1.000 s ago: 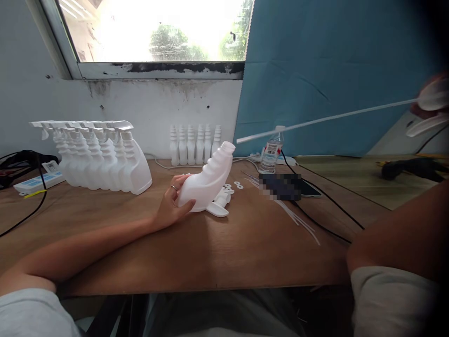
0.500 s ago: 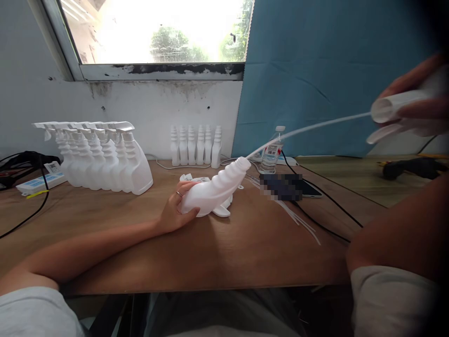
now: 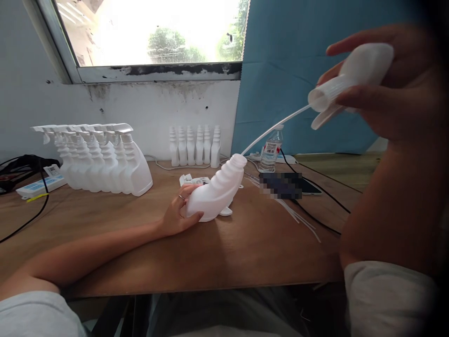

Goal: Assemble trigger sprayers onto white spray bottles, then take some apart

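My left hand is closed round the lower body of a white plastic spray bottle, which leans to the right over the table. Up at the right, my right hand grips a white trigger sprayer head, its round collar facing the bottle. A thin white dip tube runs from that collar down to the bottle's open neck, bending slightly; its lower end is in the neck. Small white parts lie behind the bottle, partly hidden by it.
Several bottles with sprayer heads stand at left; several without heads line the wall. Loose dip tubes, a phone, a water bottle and black cables lie or stand right. A power strip sits far left.
My right hand has brought the sprayer head left, closer to the bottle, and the dip tube has gone further into the neck. The bottle is tilted a bit more upright in my left hand.
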The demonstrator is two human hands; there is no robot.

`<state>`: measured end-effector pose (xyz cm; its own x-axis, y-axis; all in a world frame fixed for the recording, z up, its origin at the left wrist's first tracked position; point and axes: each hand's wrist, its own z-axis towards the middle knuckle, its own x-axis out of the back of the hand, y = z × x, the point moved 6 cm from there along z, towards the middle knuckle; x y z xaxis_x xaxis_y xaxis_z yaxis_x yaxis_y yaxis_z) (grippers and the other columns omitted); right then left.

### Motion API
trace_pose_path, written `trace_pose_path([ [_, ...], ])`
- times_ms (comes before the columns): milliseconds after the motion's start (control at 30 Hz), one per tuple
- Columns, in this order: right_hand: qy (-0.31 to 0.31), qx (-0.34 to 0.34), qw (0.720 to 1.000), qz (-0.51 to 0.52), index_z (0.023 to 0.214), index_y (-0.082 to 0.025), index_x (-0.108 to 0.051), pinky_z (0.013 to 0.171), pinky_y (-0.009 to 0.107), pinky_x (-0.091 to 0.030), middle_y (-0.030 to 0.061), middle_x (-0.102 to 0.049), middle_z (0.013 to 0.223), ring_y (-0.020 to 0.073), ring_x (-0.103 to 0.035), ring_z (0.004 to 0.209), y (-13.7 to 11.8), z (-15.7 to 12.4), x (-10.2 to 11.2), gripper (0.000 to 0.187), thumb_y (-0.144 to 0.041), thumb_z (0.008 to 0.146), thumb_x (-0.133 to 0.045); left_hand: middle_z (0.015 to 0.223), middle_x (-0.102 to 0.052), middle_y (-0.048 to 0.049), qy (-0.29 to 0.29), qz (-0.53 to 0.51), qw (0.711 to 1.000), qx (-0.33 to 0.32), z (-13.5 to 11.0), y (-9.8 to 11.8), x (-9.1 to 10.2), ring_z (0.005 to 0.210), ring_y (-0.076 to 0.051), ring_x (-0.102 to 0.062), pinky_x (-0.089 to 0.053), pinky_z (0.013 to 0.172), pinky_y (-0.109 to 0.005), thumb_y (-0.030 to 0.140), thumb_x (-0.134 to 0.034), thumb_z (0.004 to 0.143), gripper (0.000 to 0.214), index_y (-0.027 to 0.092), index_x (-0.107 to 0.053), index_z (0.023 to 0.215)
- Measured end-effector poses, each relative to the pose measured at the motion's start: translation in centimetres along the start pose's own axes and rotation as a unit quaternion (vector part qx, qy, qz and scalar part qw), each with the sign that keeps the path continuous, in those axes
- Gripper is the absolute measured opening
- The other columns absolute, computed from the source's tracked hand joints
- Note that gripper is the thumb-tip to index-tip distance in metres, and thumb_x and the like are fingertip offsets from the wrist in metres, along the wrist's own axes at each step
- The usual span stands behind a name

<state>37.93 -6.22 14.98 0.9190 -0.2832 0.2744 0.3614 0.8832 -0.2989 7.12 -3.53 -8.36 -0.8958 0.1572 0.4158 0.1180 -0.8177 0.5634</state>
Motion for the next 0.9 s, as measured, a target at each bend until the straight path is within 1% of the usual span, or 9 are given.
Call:
trace_pose_path([
  [67,-0.029,0.021,0.999,0.023,0.111,-0.033,-0.073,0.059,0.034,-0.048,0.0007,-0.063,0.086,0.0160,-0.064,0.080,-1.1,-0.4,-1.3,0.054,-0.038,0.060,-0.089,0.127,-0.046,-0.0132,-0.004,0.019,1.000,-0.014,0.0,0.3,0.0,0.119,-0.028,-0.048,-0.053,0.086,-0.034,0.024,-0.071,0.081,0.064,0.025,-0.043,0.138],
  [133,-0.045,0.027,0.999,0.016,0.104,-0.032,-0.073,0.062,0.034,-0.052,-0.0008,-0.063,0.087,0.0167,-0.066,0.082,-1.9,-0.8,-2.6,0.049,-0.031,0.059,-0.090,0.128,-0.046,-0.0134,-0.006,0.024,1.000,-0.016,0.0,0.4,-0.1,0.119,-0.028,-0.048,-0.053,0.086,-0.034,0.025,-0.071,0.081,0.063,0.025,-0.043,0.138],
  [200,-0.081,0.020,0.996,-0.003,0.096,-0.029,-0.074,0.060,0.033,-0.052,-0.0009,-0.066,0.086,0.0154,-0.066,0.075,-2.3,-0.9,-4.2,0.041,-0.031,0.058,-0.090,0.128,-0.046,-0.0133,-0.006,0.015,1.000,-0.006,0.1,0.3,-0.1,0.119,-0.028,-0.048,-0.054,0.085,-0.034,0.026,-0.071,0.081,0.063,0.025,-0.043,0.138],
  [300,-0.162,0.018,0.986,-0.027,0.089,-0.029,-0.074,0.058,0.029,-0.051,-0.0012,-0.068,0.083,0.0128,-0.065,0.071,-2.5,-1.0,-7.1,0.033,-0.037,0.060,-0.088,0.128,-0.046,-0.0136,-0.005,0.001,1.000,0.004,0.1,0.1,-0.2,0.121,-0.028,-0.048,-0.054,0.084,-0.033,0.026,-0.071,0.081,0.062,0.024,-0.042,0.137],
  [433,-0.221,0.023,0.973,-0.060,0.091,-0.030,-0.073,0.055,0.027,-0.048,-0.0007,-0.069,0.083,0.0142,-0.062,0.073,-2.2,-1.3,-9.8,0.031,-0.043,0.066,-0.084,0.129,-0.047,-0.0141,0.000,-0.018,1.000,0.007,0.1,-0.2,-0.3,0.119,-0.027,-0.051,-0.054,0.084,-0.033,0.027,-0.071,0.082,0.061,0.023,-0.041,0.134],
  [567,-0.257,-0.003,0.965,-0.047,0.094,-0.029,-0.072,0.056,0.027,-0.047,-0.0008,-0.069,0.083,0.0162,-0.062,0.076,-1.5,-1.9,-11.1,0.030,-0.043,0.069,-0.081,0.127,-0.051,-0.0131,0.005,-0.021,0.999,0.040,-0.1,-0.9,-0.3,0.111,-0.025,-0.055,-0.054,0.084,-0.033,0.031,-0.072,0.081,0.062,0.022,-0.040,0.134],
  [700,-0.266,-0.026,0.964,-0.016,0.093,-0.028,-0.073,0.060,0.028,-0.048,-0.0009,-0.069,0.085,0.0176,-0.063,0.081,-1.5,-2.2,-11.7,0.027,-0.042,0.071,-0.079,0.127,-0.051,-0.0126,-0.008,-0.019,0.998,0.053,-0.1,-0.9,-0.4,0.107,-0.023,-0.055,-0.053,0.082,-0.032,0.033,-0.072,0.080,0.062,0.022,-0.041,0.133],
  [833,-0.299,-0.058,0.948,0.089,0.104,-0.026,-0.071,0.070,0.030,-0.052,0.0019,-0.069,0.103,0.0205,-0.063,0.094,-2.4,-2.5,-12.6,0.031,-0.041,0.077,-0.073,0.118,-0.054,-0.0116,-0.025,-0.011,0.998,0.055,0.0,-0.8,-0.5,0.099,-0.022,-0.057,-0.053,0.081,-0.033,0.036,-0.072,0.079,0.065,0.020,-0.041,0.134],
  [900,-0.283,-0.072,0.946,0.140,0.109,-0.026,-0.069,0.076,0.030,-0.053,0.0028,-0.067,0.113,0.0226,-0.061,0.105,-2.8,-2.5,-12.8,0.036,-0.038,0.076,-0.075,0.116,-0.055,-0.0111,-0.031,-0.012,0.998,0.057,0.0,-0.8,-0.6,0.097,-0.022,-0.057,-0.053,0.081,-0.033,0.037,-0.072,0.079,0.066,0.020,-0.041,0.134],
])
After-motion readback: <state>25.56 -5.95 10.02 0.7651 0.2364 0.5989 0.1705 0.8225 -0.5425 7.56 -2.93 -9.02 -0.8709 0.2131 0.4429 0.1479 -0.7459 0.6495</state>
